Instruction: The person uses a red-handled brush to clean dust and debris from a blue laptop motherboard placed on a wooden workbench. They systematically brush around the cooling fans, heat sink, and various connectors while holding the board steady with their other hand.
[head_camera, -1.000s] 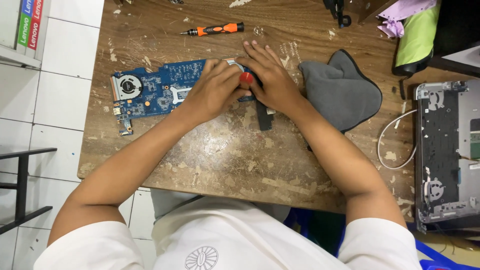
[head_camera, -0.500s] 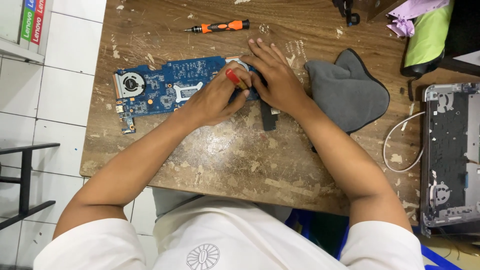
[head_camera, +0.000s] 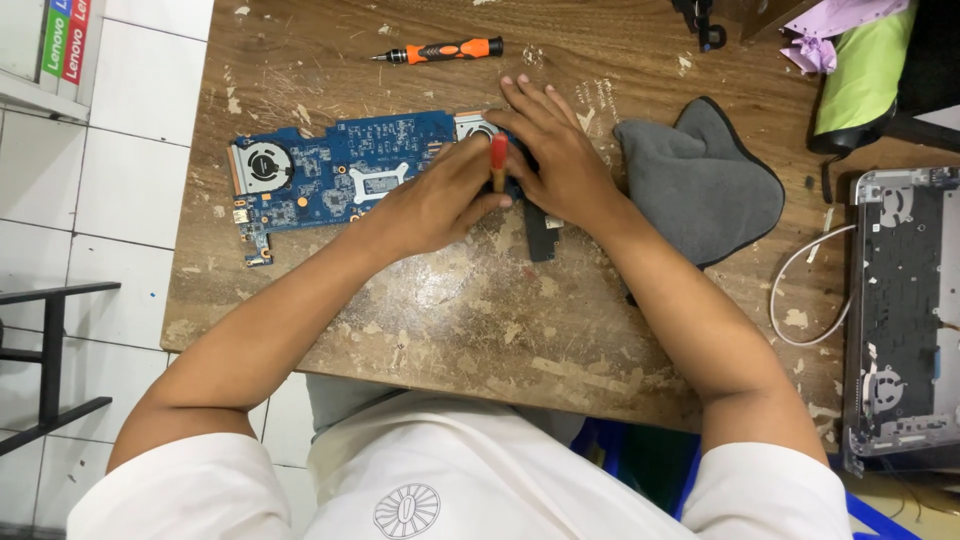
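- Both hands at the blue circuit board (head_camera: 335, 185), mid-surface: left hand (head_camera: 440, 205) wrapped around a red-handled screwdriver (head_camera: 498, 163); right hand (head_camera: 555, 160) flat, fingers spread, pressing the board's right end.
- We'd keep the driver upright, board pinned.
- Worn wooden surface (head_camera: 480, 330); grey cloth (head_camera: 700, 185), orange screwdriver (head_camera: 445, 50), white floor tiles (head_camera: 120, 130).

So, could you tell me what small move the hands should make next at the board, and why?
Probably turn the red-handled screwdriver in place. The left hand holds it upright over the right end of the blue circuit board, while the right hand lies flat there, bracing the board. The tip is hidden.
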